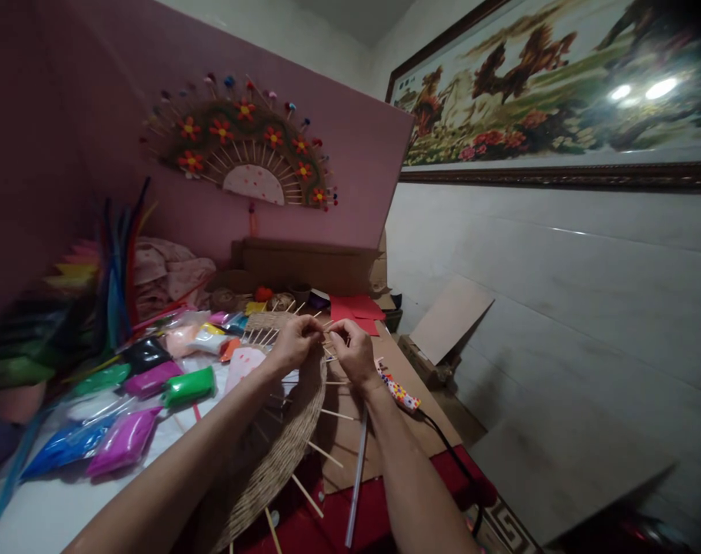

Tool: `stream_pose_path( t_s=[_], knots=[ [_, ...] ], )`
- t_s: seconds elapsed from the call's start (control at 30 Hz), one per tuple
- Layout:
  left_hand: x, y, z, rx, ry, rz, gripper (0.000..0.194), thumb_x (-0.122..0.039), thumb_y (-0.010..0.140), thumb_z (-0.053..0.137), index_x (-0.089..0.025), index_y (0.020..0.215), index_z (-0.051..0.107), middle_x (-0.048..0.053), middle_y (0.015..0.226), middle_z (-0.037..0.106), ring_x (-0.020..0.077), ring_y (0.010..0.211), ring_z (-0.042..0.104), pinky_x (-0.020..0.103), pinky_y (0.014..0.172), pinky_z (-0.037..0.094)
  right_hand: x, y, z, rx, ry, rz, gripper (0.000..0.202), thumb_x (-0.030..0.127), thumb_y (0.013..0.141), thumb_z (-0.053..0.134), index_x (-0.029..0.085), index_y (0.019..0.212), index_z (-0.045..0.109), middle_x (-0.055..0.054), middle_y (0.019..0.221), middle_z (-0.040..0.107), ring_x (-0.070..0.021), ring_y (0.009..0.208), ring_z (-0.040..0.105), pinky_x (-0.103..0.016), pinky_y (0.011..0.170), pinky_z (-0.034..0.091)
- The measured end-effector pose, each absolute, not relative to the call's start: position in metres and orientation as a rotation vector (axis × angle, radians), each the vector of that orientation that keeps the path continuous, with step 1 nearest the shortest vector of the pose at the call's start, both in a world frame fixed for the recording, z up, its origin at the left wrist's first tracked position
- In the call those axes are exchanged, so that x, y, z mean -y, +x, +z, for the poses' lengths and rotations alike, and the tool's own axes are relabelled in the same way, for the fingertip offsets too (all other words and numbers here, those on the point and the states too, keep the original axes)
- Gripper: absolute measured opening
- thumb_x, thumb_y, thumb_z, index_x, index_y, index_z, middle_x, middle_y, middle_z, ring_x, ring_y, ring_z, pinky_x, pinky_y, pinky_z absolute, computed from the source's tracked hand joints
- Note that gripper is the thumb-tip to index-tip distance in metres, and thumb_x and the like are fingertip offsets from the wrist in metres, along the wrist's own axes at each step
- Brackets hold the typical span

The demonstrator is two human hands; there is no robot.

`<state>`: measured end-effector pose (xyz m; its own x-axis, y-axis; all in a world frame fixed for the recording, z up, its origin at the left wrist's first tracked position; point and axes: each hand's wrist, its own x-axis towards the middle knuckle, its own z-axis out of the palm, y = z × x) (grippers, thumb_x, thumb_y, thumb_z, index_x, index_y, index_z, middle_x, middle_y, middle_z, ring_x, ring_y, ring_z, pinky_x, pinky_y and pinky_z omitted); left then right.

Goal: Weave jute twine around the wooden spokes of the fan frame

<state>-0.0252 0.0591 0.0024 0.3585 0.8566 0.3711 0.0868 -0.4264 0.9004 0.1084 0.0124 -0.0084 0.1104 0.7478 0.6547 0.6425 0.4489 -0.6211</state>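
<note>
A half-round woven twine fan (295,438) with thin wooden sticks poking out past its rim lies under my forearms. At its far right edge, my left hand (297,342) is closed in a pinch. Close beside it, my right hand (355,354) pinches too, thumb and forefinger together near a stick end. What sits between the fingertips is too small to make out. A pale spotted cloth piece (245,365) shows at the fan's inner side, partly hidden by my left arm. Right of my right wrist lies a flower-patterned glue gun (401,392) with a black cord.
Colourful bags of clay (125,442) cover the left of the table. A clear glue stick (357,477) rests on the brown board (338,477). Red paper (358,308) lies farther back. A finished flowered fan (252,146) hangs on the upright pink board (350,200).
</note>
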Motion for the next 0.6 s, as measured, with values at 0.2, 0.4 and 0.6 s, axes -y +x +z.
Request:
stream_pose_path(
  t_s=[0.2,0.4,0.6],
  knots=[
    [-0.0562,-0.0283,0.006,-0.895,1.604,1.092,0.012,-0.023,0.059,0.06,-0.013,0.066,0.058,-0.004,0.046,0.052,0.0079,0.038,0.044,0.019,0.037,0.033,-0.0116,0.1056,-0.0075,1.626,-1.264,0.066,0.012,0.027,0.079,0.048,0.02,0.075,0.058,-0.001,0.074,0.059,-0.0136,0.069,0.053,-0.024,0.063,0.039],
    [-0.0523,-0.0294,0.0103,-0.858,1.611,1.101,0.007,-0.018,0.059,0.058,-0.013,0.064,0.057,-0.003,0.047,0.054,0.008,0.039,0.048,0.019,0.039,0.037,-0.0097,0.1042,-0.0064,1.628,-1.256,0.094,0.014,0.031,0.079,0.051,0.02,0.075,0.059,-0.001,0.074,0.059,-0.0134,0.068,0.053,-0.024,0.063,0.039],
    [-0.0533,-0.0301,0.0075,-0.788,1.515,1.109,0.017,-0.023,0.061,0.061,-0.012,0.073,0.058,-0.001,0.052,0.059,0.009,0.042,0.051,0.02,0.042,0.038,-0.0111,0.1047,-0.0061,1.578,-1.208,0.166,0.016,0.032,0.079,0.051,0.02,0.073,0.058,-0.001,0.071,0.058,-0.013,0.065,0.051,-0.024,0.062,0.039]
  ],
)
